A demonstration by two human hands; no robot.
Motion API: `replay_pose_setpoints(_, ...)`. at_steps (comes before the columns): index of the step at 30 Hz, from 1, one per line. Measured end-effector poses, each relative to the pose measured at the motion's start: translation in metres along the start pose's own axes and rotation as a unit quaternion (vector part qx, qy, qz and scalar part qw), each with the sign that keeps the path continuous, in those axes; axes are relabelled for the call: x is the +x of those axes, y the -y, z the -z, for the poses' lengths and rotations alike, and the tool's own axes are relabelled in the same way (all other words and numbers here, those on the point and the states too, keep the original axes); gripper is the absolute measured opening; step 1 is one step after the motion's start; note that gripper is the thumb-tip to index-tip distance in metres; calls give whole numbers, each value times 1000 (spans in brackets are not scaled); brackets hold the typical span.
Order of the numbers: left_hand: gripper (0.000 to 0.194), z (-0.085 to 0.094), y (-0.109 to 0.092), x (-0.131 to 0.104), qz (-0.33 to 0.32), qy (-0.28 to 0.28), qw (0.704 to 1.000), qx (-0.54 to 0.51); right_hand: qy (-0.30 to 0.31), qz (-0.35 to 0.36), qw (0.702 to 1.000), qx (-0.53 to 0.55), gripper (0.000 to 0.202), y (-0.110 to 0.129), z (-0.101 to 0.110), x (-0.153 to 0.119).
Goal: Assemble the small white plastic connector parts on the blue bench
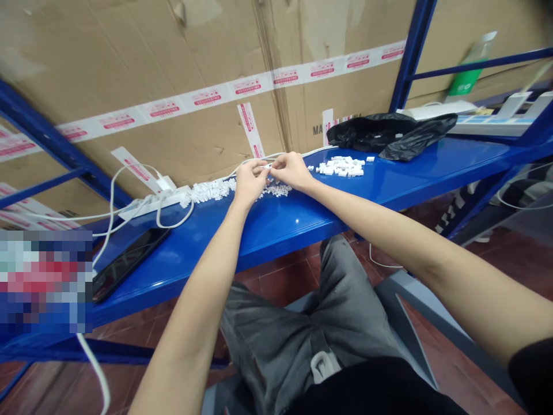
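Work at a blue bench, parts listed from largest to smallest. One broad expanse of brown cardboard point(207, 52), crossed by one long band of red-and-white printed tape point(207, 97), rises behind the bench point(289, 222). One black plastic bag point(384, 132), crumpled, lies toward the right of the bench, at its back. One white power strip point(153, 206), with white cables about it, lies toward the left of the bench, at its back. One bottle with a green label point(469, 72) shows behind a rail near the bench's right end. Two bare hands, the left hand point(252, 181) and the right hand point(291, 171), meet above the middle of the bench. One dark phone point(129, 262) lies at the bench's left front. Three groups of small white parts, too many to count, lie along the bench: left group point(211, 190), middle group point(280, 191) and right group point(342, 166). One small white piece point(267, 166), its shape unclear, is over the middle of the bench; each hand's grip is narrow, pinched on it.
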State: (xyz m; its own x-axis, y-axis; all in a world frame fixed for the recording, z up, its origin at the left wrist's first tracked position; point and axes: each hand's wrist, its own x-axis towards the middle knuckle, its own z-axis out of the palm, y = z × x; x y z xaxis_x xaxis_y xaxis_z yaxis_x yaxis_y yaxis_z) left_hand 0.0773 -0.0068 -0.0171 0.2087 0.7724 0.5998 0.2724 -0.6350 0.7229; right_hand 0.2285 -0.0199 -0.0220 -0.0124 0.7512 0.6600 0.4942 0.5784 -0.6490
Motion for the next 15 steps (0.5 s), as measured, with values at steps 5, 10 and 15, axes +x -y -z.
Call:
replay_pose_setpoints(5,11,0,-3,-1,3,-3,1000,5,-1,-6,1000,2,8,0,0,0)
replay_pose_setpoints(10,13,0,-5,-1,15,-8,1000,14,-4,-7,1000,1,8,2,0,-1)
replay_pose_setpoints(15,14,0,-5,-2,9,-2,1000,6,5,-19,1000,6,9,6,1,-2)
